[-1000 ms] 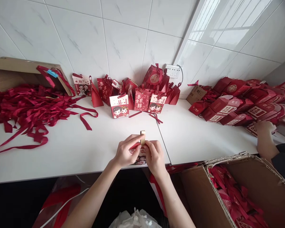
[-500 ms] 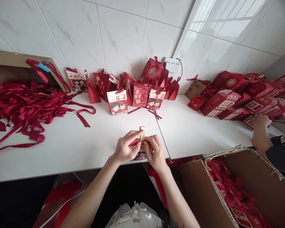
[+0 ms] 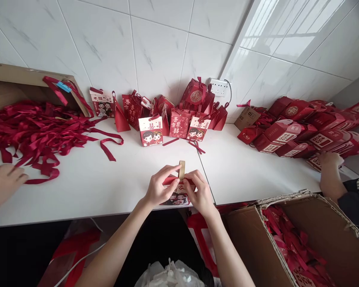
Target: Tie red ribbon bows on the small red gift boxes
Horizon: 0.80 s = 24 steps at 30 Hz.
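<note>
At the table's front edge stands a small red-and-white gift box [image 3: 179, 196] with cartoon figures printed on it. A gold-coloured ribbon loop [image 3: 182, 170] rises from its top. My left hand [image 3: 162, 185] pinches the foot of the loop from the left, with its index finger against the strip. From the right, my right hand [image 3: 198, 190] is closed at the same spot, its thumb and fingertips on the box's top edge. My fingers cover part of the box top, so how the ribbon is fastened is hidden.
Finished-looking gift boxes [image 3: 179, 122] stand along the wall. Red ribbons [image 3: 42, 129] heap at left, where another person's hand [image 3: 6, 181] reaches in. More boxes [image 3: 290, 133] pile at right by a co-worker's hand [image 3: 330, 159]. An open carton [image 3: 242, 239] stands below.
Another person's hand has come in at the left edge near the ribbons. My hands keep their pinch at the box top; the gold loop now looks narrower and more upright. The view has shifted slightly.
</note>
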Each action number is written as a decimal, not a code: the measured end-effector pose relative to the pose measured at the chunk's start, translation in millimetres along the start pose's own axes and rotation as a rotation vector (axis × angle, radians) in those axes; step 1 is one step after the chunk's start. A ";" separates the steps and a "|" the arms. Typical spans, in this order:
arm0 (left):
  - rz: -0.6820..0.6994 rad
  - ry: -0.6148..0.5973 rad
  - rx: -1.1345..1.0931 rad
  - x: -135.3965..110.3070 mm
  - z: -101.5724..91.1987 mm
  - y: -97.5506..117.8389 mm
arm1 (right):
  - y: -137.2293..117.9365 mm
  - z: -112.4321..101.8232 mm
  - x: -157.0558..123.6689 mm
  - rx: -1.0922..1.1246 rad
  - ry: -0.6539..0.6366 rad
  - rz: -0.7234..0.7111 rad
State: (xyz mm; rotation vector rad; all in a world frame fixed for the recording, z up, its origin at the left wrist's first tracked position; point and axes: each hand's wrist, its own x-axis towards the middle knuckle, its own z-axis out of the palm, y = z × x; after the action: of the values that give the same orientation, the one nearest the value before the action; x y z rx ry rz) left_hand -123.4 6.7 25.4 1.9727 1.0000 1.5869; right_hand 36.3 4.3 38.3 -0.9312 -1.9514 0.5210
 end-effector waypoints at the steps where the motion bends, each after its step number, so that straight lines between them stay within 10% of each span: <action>1: -0.029 0.036 -0.026 -2.2 1.7 -0.6 | -0.6 0.2 -0.3 0.003 0.002 0.009; 9: -0.202 0.157 -0.115 -11.7 12.2 -1.5 | 1.1 -2.5 0.5 -0.013 -0.043 -0.003; 24: -0.336 -0.021 -0.165 -6.3 2.0 3.8 | -1.6 5.1 -4.7 -0.031 0.070 -0.021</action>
State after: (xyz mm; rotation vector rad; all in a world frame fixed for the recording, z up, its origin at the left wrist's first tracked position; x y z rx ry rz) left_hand -121.0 -0.2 23.4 1.6112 1.0880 1.4103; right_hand 32.8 -0.4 34.2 -0.9356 -1.9084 0.4419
